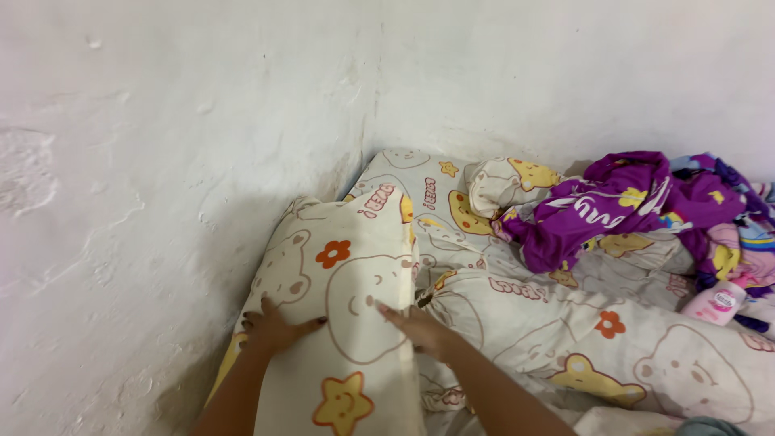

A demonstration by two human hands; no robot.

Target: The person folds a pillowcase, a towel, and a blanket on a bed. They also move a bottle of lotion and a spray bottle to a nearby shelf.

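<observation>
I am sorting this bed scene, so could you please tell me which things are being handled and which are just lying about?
In hand:
left hand
right hand
bear-print pillow

Lying about:
bolster pillow
purple blanket
pink bottle
small pillow
bedsheet

Pretty clearly a bedroom in someone's home: a bed (420, 182) shoved right into the corner of rough white plastered walls (161, 121), done up in cream cartoon bear sheets with a matching pillow (347, 323). There's a rumpled purple blanket (622, 202) and a small pink bottle (714, 303) lying on the bedding too.
</observation>
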